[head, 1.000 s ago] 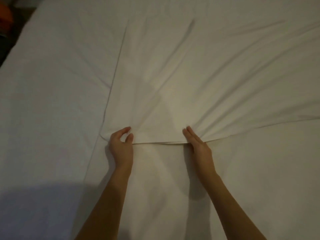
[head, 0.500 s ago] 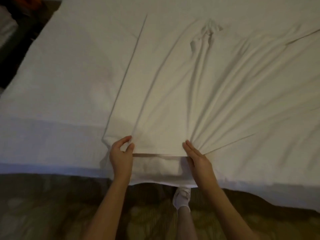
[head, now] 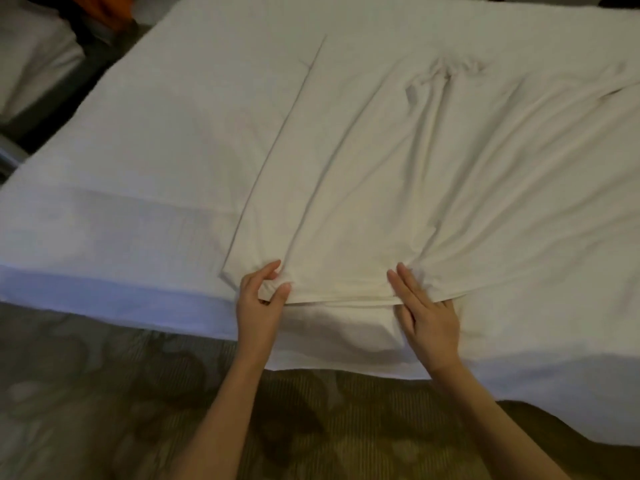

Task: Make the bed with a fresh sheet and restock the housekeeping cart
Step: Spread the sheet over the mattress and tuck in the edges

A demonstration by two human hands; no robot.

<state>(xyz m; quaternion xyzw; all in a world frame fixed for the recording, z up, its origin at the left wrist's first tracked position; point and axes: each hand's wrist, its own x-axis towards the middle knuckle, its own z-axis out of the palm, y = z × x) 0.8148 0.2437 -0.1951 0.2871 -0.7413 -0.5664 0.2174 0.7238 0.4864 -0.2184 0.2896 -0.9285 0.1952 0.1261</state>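
A fresh sheet (head: 398, 188), still partly folded, is spread over the right half of the bed (head: 138, 168), its folded near edge lying just inside the bed's near edge; its left fold line runs obliquely toward the far edge. The near-left corner of the fold is pinched between thumb and fingers of the left hand (head: 258, 299); the right hand (head: 427, 311) is laid with straight fingers on the same edge, grasping nothing that can be seen, creases fanning out from it toward the far right corner. The step is judged to be the drawing-out of the sheet toward the near edge; it would be done best if both corners were gripped evenly and the cloth were pulled squarely, so that the bunched wrinkle near the far edge is eased flat; the fold line should be brought parallel to the bed's left edge before any unfolding. No housekeeping cart is seen.
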